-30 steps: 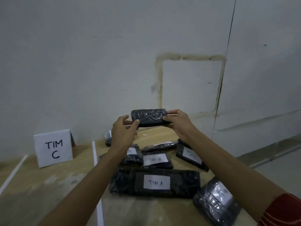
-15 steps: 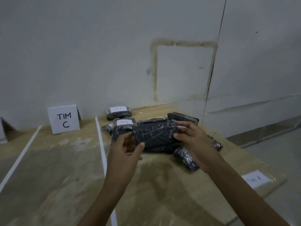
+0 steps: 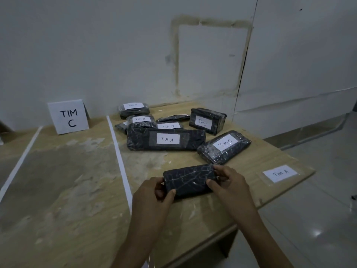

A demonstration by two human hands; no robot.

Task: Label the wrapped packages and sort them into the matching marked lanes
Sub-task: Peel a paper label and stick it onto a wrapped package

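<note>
Lower centre of the frame: the unlabelled package (image 3: 190, 180), dark and film-wrapped, lies lengthwise between both grips. The left grip (image 3: 152, 196) grasps its left end, thumb on the near face. The right grip (image 3: 229, 184) grasps its right end, thumb on the near face and fingers over the top edge. Whether the package touches the bench (image 3: 77, 190) cannot be told. It sits just right of the white tape line (image 3: 118, 157).

A loose label (image 3: 280, 173) reading "Tim A" lies near the bench's right edge, apart from the right grip.

Centre of the frame, right of the line, is a cluster:
- the long Tim A package (image 3: 166, 140)
- the slanted Tim C package (image 3: 225, 147) beside its right end
- the boxy Tim C package (image 3: 207, 120) behind
- two Tim B packages (image 3: 142, 119)
- the far Tim A package (image 3: 133, 109)

Left of the line, the marked lane (image 3: 63, 171) carries the TIM C sign (image 3: 68, 117) at its far end, centre left.
</note>
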